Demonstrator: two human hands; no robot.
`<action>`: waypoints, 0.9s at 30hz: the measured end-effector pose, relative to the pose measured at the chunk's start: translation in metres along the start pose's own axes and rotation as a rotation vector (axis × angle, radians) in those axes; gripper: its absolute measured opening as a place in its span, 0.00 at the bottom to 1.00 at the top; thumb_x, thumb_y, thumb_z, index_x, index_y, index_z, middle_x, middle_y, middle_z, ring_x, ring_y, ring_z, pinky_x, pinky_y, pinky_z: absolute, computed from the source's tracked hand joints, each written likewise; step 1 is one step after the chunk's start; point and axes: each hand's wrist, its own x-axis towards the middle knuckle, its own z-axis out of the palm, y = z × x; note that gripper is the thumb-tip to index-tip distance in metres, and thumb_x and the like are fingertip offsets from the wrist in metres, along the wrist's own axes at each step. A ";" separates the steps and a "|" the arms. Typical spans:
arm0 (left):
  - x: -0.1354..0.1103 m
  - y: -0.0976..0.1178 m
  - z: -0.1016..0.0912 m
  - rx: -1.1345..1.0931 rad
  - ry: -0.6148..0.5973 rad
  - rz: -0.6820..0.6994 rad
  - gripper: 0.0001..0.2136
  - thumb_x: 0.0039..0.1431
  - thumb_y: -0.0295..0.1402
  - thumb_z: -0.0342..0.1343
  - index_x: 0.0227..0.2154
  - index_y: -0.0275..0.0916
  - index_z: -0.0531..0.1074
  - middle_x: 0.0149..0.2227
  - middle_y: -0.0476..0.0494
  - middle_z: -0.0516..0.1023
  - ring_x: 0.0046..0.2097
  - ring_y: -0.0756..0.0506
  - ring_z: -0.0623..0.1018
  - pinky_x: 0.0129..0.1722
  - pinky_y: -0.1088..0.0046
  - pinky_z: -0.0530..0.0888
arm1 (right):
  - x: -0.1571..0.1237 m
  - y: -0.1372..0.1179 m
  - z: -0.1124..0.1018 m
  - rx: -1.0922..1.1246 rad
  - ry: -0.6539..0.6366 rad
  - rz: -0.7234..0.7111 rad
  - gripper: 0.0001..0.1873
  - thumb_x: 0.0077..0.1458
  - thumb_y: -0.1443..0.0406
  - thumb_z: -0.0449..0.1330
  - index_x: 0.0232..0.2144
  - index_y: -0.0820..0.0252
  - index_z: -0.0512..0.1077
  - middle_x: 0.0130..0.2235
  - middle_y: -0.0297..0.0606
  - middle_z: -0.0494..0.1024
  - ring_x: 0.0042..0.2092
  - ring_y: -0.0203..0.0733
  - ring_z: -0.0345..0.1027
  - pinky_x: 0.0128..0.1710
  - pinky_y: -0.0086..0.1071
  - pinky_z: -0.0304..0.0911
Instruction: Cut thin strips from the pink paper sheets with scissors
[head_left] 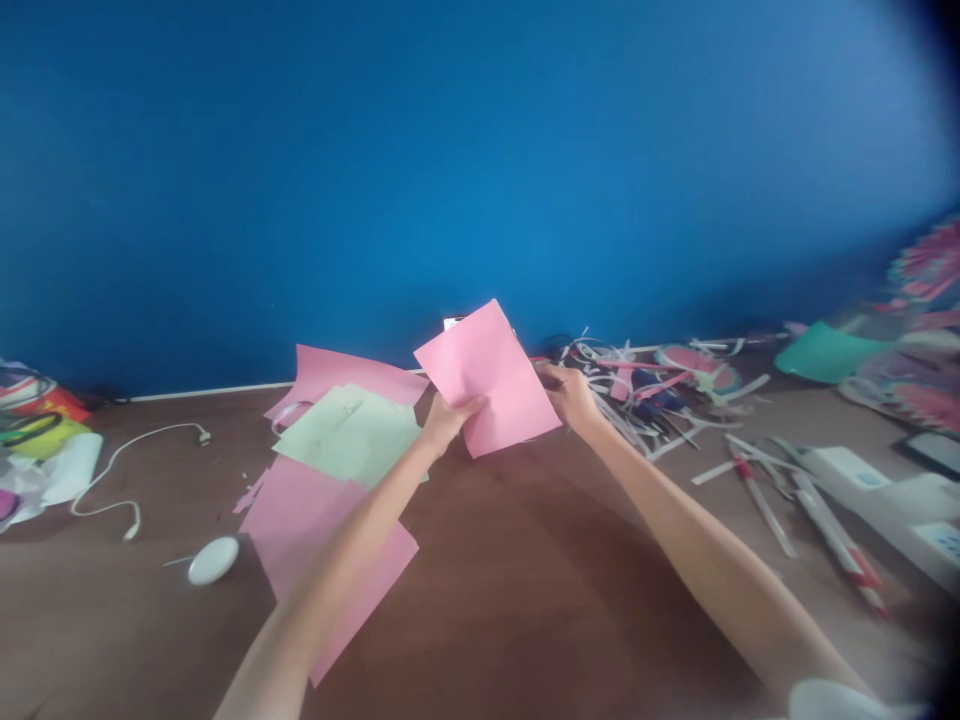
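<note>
My left hand (448, 418) grips a pink sheet of paper (491, 375) near its lower left edge, the thumb lying across the front. The sheet is held up off the table, tilted, with one corner pointing upward. Right beside the sheet's right edge is my right hand (574, 395), its fingers bent and closed. What sits in those fingers is hidden or too blurred to name. A small white object (453, 323) peeks out behind the sheet's upper left edge.
Pale green paper (349, 435) and another pink sheet (300, 520) lie on the brown table at left. White paper strips (637, 400) are heaped at right, near pens (836, 530) and a white power strip (892, 500). A white cable (142, 435) lies far left. A blue wall (480, 180) stands behind.
</note>
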 end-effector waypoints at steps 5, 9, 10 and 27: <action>0.000 -0.001 0.000 -0.018 -0.025 0.002 0.31 0.45 0.37 0.68 0.53 0.40 0.66 0.53 0.36 0.73 0.54 0.38 0.73 0.54 0.55 0.70 | 0.001 -0.007 -0.002 0.126 -0.112 0.004 0.21 0.45 0.64 0.63 0.44 0.61 0.76 0.36 0.39 0.80 0.37 0.45 0.74 0.39 0.36 0.69; -0.001 -0.001 0.000 -0.033 -0.057 -0.007 0.30 0.46 0.37 0.67 0.53 0.39 0.67 0.52 0.36 0.74 0.53 0.38 0.74 0.54 0.55 0.71 | 0.001 -0.008 -0.001 0.172 -0.090 0.031 0.22 0.46 0.64 0.63 0.46 0.61 0.74 0.40 0.39 0.80 0.41 0.44 0.73 0.40 0.33 0.68; -0.001 0.000 0.000 -0.037 -0.057 -0.006 0.30 0.46 0.37 0.67 0.53 0.39 0.66 0.53 0.36 0.73 0.53 0.38 0.74 0.54 0.55 0.71 | 0.000 -0.007 -0.001 0.173 -0.071 0.042 0.22 0.45 0.64 0.63 0.46 0.61 0.74 0.39 0.39 0.80 0.41 0.44 0.73 0.38 0.33 0.68; -0.003 -0.008 -0.003 0.058 -0.176 -0.105 0.25 0.44 0.38 0.68 0.47 0.37 0.72 0.50 0.36 0.75 0.51 0.36 0.74 0.51 0.53 0.72 | 0.006 -0.021 -0.010 0.246 0.197 0.071 0.24 0.39 0.57 0.69 0.40 0.57 0.71 0.33 0.37 0.78 0.34 0.40 0.72 0.32 0.31 0.66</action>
